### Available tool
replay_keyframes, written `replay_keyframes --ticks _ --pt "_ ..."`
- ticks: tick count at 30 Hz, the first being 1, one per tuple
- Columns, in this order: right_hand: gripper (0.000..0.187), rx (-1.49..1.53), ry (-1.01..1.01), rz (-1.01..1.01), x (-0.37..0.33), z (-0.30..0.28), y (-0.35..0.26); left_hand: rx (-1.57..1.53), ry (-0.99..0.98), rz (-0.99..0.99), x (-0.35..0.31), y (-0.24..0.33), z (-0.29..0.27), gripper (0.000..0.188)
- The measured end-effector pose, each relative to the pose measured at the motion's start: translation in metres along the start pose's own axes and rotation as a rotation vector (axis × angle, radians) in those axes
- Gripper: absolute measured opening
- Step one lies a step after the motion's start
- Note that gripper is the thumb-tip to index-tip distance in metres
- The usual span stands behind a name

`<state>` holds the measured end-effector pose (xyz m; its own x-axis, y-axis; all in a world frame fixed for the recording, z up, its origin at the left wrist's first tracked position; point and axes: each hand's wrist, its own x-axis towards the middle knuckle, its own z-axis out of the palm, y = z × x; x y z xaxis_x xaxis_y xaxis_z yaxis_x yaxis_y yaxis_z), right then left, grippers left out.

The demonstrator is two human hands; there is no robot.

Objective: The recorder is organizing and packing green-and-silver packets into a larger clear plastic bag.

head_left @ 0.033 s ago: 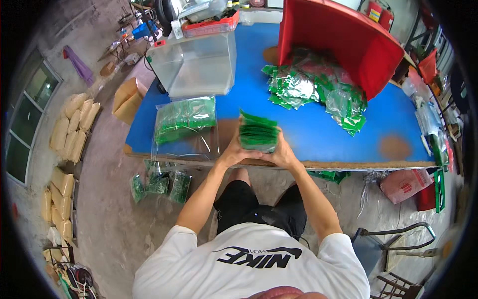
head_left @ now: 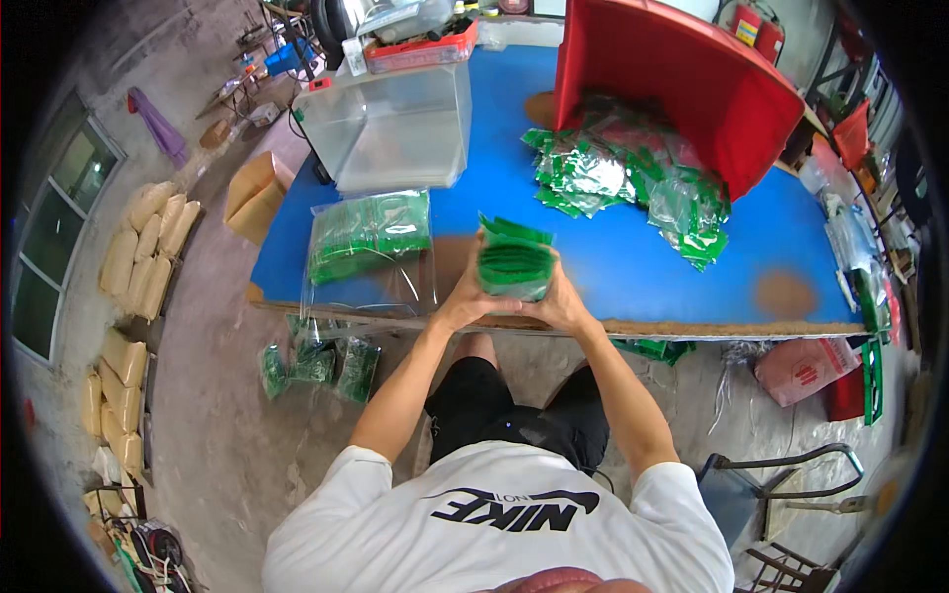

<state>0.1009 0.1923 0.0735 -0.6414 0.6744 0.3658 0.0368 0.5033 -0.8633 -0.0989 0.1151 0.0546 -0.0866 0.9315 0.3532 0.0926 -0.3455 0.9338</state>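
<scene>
Green packet stack (head_left: 516, 265) in both hands

Left hand (head_left: 472, 298) and right hand (head_left: 563, 299) clasp its sides (slightly blurred) by the blue table (head_left: 652, 282), perhaps touching it; a filled clear bag (head_left: 371, 235) lies left, loose packets (head_left: 585, 180) farther right.

My left hand (head_left: 467, 300) and right hand (head_left: 563, 300) grip a stack (head_left: 516, 265) of green packets between them at the bench's (head_left: 652, 272) near edge. Left of them lies a clear bag (head_left: 374, 235), a clear box (head_left: 390, 128) beyond it; ahead to the right, loose packets (head_left: 583, 178) by a tipped red tub (head_left: 682, 74).
</scene>
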Motion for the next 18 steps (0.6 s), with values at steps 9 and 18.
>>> replay_keyframes --ticks 9,18 --pt "0.099 -0.039 -0.066 0.041 0.020 0.005 0.000 -0.139 -0.042 0.000 0.008 0.019 0.001 0.128" --pt "0.094 -0.034 -0.015 0.051 0.021 0.001 0.003 -0.142 -0.031 0.050 0.013 0.018 0.014 0.128"
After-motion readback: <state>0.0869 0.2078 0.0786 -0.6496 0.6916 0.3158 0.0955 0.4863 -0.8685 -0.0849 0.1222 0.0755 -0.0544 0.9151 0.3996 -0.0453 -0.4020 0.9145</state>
